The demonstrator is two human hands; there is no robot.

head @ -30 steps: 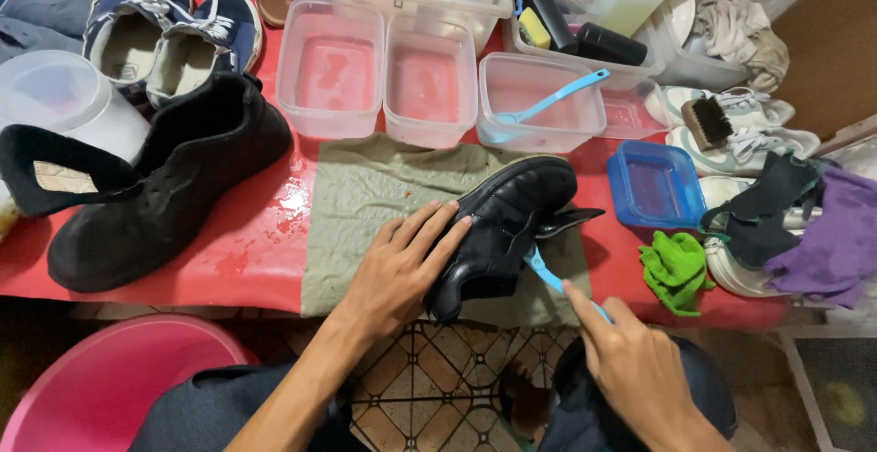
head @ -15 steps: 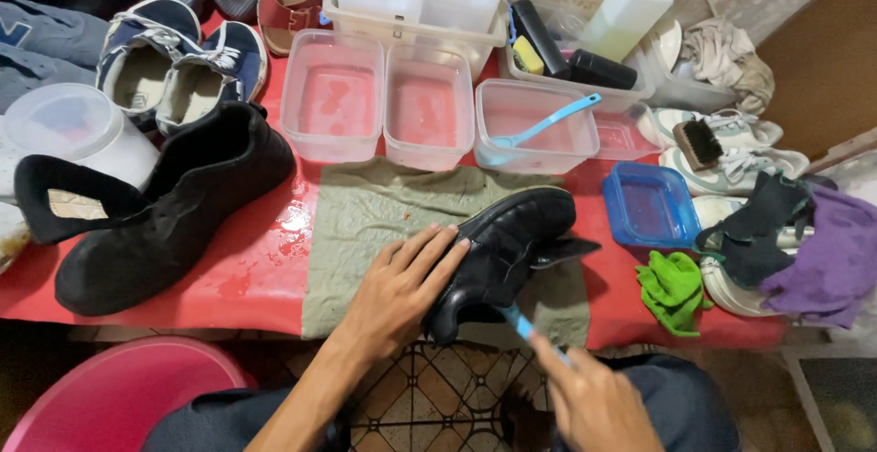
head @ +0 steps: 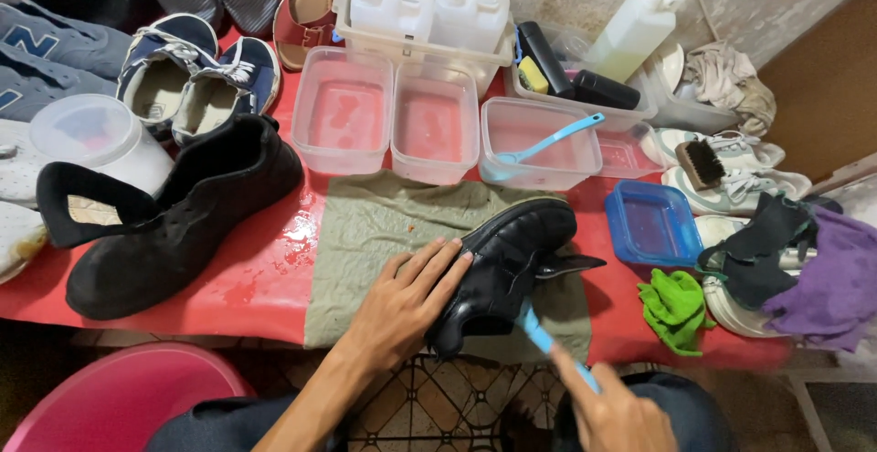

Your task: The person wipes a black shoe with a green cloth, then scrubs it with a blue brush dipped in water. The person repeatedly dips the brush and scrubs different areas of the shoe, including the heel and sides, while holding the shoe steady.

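Note:
A black leather shoe [head: 512, 256] lies on its side on a grey-green cloth [head: 384, 224] spread over the red table [head: 265, 260]. My left hand [head: 406, 301] presses flat on the shoe's heel end, fingers spread. My right hand [head: 612, 411], low at the front edge, grips a light blue brush [head: 548, 338] whose head touches the shoe's side near the sole.
Three clear tubs [head: 429, 123] of water stand behind the cloth, one holding a second blue brush [head: 553, 140]. A black boot [head: 174, 224] lies at left, sneakers [head: 192, 78] behind it. A blue tub [head: 653, 224], green rag [head: 674, 306] and purple cloth [head: 822, 274] sit right. A pink basin [head: 119, 397] is below.
My right hand has slid the blue brush back and forth along the shoe's side. The left hand has stayed on the shoe. The view has tilted slightly upward.

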